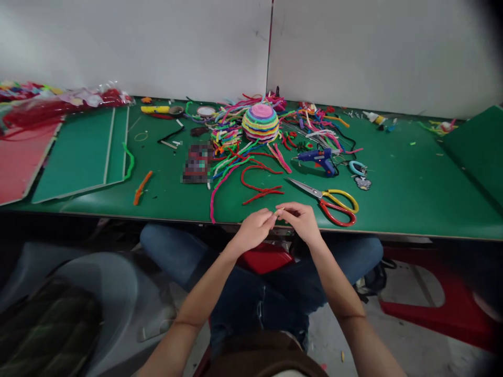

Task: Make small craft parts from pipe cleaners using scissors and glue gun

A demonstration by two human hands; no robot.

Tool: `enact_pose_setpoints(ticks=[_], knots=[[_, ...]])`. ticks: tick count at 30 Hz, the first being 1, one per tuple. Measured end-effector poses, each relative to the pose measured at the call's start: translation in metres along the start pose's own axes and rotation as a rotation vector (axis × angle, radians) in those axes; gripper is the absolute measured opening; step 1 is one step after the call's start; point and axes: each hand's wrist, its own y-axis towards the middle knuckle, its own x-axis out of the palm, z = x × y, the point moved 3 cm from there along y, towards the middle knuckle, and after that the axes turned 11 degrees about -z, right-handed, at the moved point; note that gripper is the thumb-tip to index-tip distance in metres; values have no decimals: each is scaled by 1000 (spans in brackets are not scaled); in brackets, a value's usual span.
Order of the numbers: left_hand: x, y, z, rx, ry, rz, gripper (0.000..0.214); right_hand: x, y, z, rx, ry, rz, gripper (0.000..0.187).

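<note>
At the front edge of the green table, my left hand (256,228) and my right hand (302,221) meet, fingertips pinched together. Between them is a tiny pale yellowish bit, too small for me to name. Just beyond my fingers lie bent red pipe cleaners (259,191). Scissors (323,198) with one yellow and one red handle rest to the right of my right hand, blades partly apart. Farther back stands a striped rainbow dome (261,125) with a pink top, amid a heap of coloured pipe cleaners (228,139).
A blue glue gun (320,157) lies behind the scissors, near a light-blue ring with a charm (357,168). On the left are an orange pipe cleaner piece (143,187), green boards (82,152) and a plastic bag (74,104). A pale wall (157,47) bounds the back.
</note>
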Motion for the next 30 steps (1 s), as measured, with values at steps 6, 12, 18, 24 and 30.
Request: enact_pose_setpoints(ticks=[6,12,18,24,30], knots=[[-9,-18,-2,-48,377,-90,28,-4,-10,-3,10,-214,-164,11],[-28,-28,-14,-39,168,-30,31,-23,-3,-3,5,-121,72,14],[-25,-35,-11,250,215,132,38,-29,-3,2,-22,-18,281,16],[-22,-37,-17,285,347,403,16,-29,-3,3,20,27,238,16],[-30,-41,-20,272,165,504,11,-30,-2,12,57,200,120,18]])
